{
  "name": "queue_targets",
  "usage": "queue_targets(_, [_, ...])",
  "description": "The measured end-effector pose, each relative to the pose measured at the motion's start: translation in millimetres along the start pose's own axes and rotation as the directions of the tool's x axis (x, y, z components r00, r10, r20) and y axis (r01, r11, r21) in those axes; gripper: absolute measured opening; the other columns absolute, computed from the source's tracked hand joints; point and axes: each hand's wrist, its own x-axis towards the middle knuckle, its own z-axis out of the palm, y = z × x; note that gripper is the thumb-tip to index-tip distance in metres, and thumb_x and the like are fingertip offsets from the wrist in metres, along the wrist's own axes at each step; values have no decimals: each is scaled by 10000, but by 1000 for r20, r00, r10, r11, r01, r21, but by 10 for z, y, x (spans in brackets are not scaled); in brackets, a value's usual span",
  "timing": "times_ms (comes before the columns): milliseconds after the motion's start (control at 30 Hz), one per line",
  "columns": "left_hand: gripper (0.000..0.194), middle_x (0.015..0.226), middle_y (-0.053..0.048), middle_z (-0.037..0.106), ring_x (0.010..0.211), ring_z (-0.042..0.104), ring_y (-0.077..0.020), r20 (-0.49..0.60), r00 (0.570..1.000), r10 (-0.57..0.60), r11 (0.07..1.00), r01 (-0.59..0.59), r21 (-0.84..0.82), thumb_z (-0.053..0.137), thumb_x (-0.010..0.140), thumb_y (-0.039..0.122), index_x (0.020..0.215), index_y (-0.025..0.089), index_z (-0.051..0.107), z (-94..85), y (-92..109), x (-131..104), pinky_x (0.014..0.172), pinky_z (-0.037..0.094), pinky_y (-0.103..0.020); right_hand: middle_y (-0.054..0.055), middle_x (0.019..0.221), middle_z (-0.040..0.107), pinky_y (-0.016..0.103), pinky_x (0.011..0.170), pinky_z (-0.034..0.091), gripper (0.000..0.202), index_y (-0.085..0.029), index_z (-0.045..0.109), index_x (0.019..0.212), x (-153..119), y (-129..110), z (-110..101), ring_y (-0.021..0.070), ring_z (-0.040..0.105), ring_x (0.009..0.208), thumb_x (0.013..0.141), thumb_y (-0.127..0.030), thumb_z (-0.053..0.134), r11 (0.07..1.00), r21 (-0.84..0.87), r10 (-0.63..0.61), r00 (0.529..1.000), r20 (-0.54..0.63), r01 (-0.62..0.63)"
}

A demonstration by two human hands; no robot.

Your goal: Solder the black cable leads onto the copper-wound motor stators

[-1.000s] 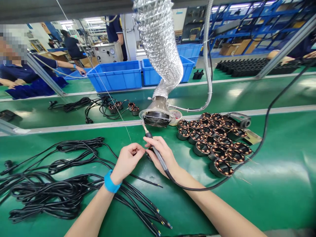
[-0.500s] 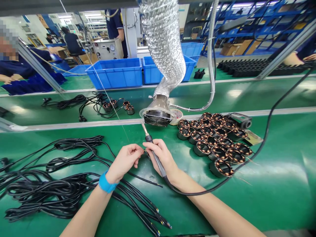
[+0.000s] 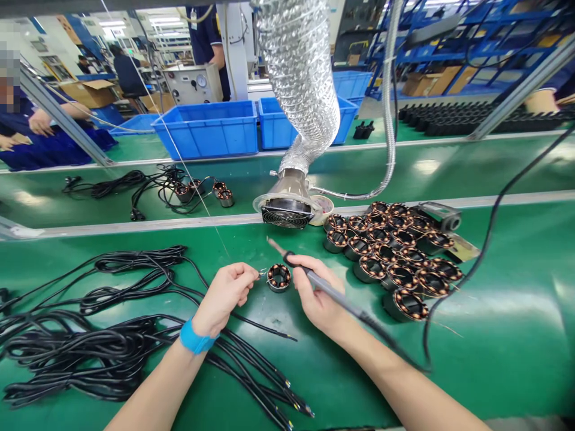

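Note:
My left hand, with a blue band at its wrist, pinches thin wire ends between thumb and fingertips. Just right of those tips, a small ring-shaped motor stator with copper windings sits on the green bench. The wire ends reach toward its left rim; whether they touch is too fine to tell. My right hand is wrapped around the grey handle of a soldering iron. The iron's metal tip points up and left, above the stator and apart from it.
Bundled black cables cover the bench's left side. More stators are grouped at right beside a metal stand. A fume extractor hood hangs ahead. The iron's cord loops at right. Blue bins and co-workers are beyond.
My right hand has moved right with the soldering iron, whose handle now tilts lower. The stator between my hands has come into plain view. My left hand has barely moved.

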Motion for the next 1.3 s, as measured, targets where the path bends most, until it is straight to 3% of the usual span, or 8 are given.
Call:
queue_targets(133, [240,603,61,434,442,284,-34,-23,1000,4,1000,-5,-11,682,763,367,735,148,586,4,-10,-7,405,213,-184,17,769,735,317,684,560,185,-223,681,887,-39,-44,-81,172,704,696,931,-219,502,999,51,-15,1000,-4,15])
queue_targets(367, [235,609,58,441,443,312,-39,-36,999,25,999,-24,23,688,744,372,733,153,601,43,-6,-27,412,216,-188,0,712,736,294,591,539,193,-231,682,819,-19,-81,-77,162,684,606,886,-207,503,996,81,-49,998,39,46])
queue_targets(633, [252,569,70,400,444,315,-53,-38,998,54,996,-51,67,680,741,403,727,163,603,55,-3,-46,418,224,-190,4,690,721,305,621,553,217,-231,701,816,-42,-56,-67,166,679,605,897,-240,500,993,115,29,998,52,-35])
queue_targets(900, [245,581,64,403,455,309,-53,-35,998,57,995,-54,87,670,753,392,733,159,600,55,16,-50,424,221,-195,47,708,708,298,552,511,271,-206,721,825,-99,15,-58,180,674,628,938,-312,499,971,176,166,986,-26,-159])
queue_targets(1133, [276,575,62,416,452,319,-57,-40,998,57,994,-53,93,681,735,424,720,159,600,66,33,-55,425,226,-200,39,679,690,295,543,516,288,-206,713,816,-86,6,-60,173,661,594,945,-335,489,977,159,149,989,-15,-145])
queue_targets(1300, [283,578,64,417,457,322,-59,-39,997,61,991,-56,118,672,741,434,718,161,598,68,34,-52,425,236,-201,28,756,693,302,643,550,199,-217,687,978,-37,-48,-28,162,666,673,956,-247,492,991,96,85,996,35,-88])
